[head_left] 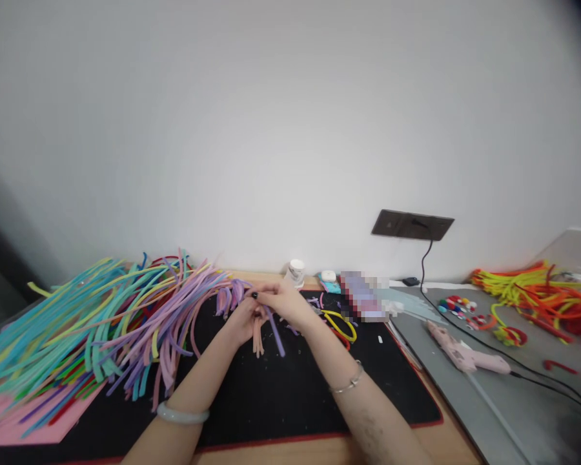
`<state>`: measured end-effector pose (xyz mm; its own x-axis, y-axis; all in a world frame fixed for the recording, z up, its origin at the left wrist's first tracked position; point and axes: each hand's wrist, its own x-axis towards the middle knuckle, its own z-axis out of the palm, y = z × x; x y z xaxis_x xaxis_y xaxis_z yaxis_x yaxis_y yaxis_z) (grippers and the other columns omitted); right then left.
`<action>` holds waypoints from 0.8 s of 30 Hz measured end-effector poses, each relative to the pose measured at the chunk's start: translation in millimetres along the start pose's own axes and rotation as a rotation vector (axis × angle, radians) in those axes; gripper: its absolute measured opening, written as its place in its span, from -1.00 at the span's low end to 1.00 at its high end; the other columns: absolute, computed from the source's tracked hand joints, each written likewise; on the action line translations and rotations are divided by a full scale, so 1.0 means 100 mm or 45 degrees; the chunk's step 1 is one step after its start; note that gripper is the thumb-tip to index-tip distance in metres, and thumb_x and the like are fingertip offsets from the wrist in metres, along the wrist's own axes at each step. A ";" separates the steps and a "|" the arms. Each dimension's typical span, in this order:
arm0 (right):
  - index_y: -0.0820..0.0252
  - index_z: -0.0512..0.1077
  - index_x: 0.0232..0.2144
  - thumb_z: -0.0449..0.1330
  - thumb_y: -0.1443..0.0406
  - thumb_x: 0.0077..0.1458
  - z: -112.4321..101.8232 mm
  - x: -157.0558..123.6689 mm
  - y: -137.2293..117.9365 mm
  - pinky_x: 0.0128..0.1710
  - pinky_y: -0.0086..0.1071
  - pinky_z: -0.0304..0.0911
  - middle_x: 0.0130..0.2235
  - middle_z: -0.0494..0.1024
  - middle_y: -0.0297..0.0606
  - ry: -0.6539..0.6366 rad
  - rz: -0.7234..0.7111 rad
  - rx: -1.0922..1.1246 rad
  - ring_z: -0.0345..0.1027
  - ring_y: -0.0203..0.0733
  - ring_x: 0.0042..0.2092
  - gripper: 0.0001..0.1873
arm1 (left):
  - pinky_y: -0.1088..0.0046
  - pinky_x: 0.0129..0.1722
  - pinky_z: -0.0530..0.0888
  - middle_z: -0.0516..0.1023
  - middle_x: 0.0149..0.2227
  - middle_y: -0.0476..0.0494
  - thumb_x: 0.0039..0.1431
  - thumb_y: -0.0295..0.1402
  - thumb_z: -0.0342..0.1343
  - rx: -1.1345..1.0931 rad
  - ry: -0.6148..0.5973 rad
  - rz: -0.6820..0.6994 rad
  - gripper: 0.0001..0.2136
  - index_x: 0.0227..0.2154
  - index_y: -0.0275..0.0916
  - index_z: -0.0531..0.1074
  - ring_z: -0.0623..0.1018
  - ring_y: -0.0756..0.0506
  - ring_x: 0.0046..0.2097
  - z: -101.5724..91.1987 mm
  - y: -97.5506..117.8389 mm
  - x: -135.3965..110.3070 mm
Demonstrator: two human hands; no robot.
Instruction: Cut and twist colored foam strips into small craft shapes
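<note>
Purple stem slants down below the right hand, above the mat. I can't tell that hand's grip: fingers bent, contact hidden. Left hand looks closed on pink stems. Probably light, soft, bendy; I'd pinch near the top.

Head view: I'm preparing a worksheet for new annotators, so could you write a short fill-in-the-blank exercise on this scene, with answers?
1. The left hand and right hand meet above a ____ mat with a red border.
2. Beside the pale pink stems, the longer stem below the hands is ____ in colour.
3. The silver bracelet is worn on the ____ arm.
4. The colour of the glue gun is ____.

Missing words: black; purple; right; pink.
</note>
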<state>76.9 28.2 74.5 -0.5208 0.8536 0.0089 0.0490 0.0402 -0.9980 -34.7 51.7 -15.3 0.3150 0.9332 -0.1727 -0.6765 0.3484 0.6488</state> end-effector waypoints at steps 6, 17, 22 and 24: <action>0.31 0.34 -0.03 0.05 0.42 -0.02 -0.68 -0.60 0.12 -0.68 -0.58 0.02 -0.51 0.51 -0.33 -0.030 0.096 -0.070 0.14 -0.47 -0.67 -0.56 | 0.66 -0.65 0.24 0.29 -0.53 0.03 0.03 -0.56 0.00 -0.143 -0.110 -0.041 -0.87 -0.32 -0.37 0.37 0.20 0.16 -0.64 0.14 0.13 -0.12; 0.25 0.40 -0.22 0.08 0.38 -0.05 -0.71 -0.81 0.34 -0.69 -0.57 0.03 -0.60 0.44 -0.45 0.006 0.200 -0.289 0.09 -0.45 -0.70 -0.72 | 0.75 -0.71 0.01 0.09 -0.59 0.17 0.05 -0.24 0.20 0.309 -0.088 0.055 -0.75 -0.33 -0.34 0.40 0.03 0.22 -0.66 0.37 -0.09 -0.25; 0.26 0.34 -0.54 0.12 0.35 0.00 -0.46 -0.70 0.44 -0.60 -0.55 0.02 -0.69 0.30 -0.47 0.228 -0.005 -0.389 0.12 -0.43 -0.64 -0.89 | 0.74 -0.68 0.04 0.16 -0.56 0.15 0.04 -0.17 0.20 0.494 -0.194 0.028 -0.71 -0.31 -0.31 0.38 0.04 0.22 -0.64 0.45 -0.18 -0.34; 0.25 0.33 -0.57 0.05 0.34 0.06 -0.49 -0.72 0.45 -0.59 -0.54 0.00 -0.69 0.26 -0.46 0.242 -0.078 -0.404 0.09 -0.43 -0.64 -0.80 | 0.75 -0.68 0.02 0.20 -0.53 0.12 0.05 -0.13 0.18 0.494 -0.196 0.049 -0.69 -0.31 -0.30 0.36 0.05 0.22 -0.64 0.46 -0.15 -0.36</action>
<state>158.4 -6.4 32.3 -0.3647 0.9247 0.1092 0.3002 0.2277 -0.9263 -5.6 8.7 15.1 0.4103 0.9106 -0.0492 -0.3981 0.2274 0.8887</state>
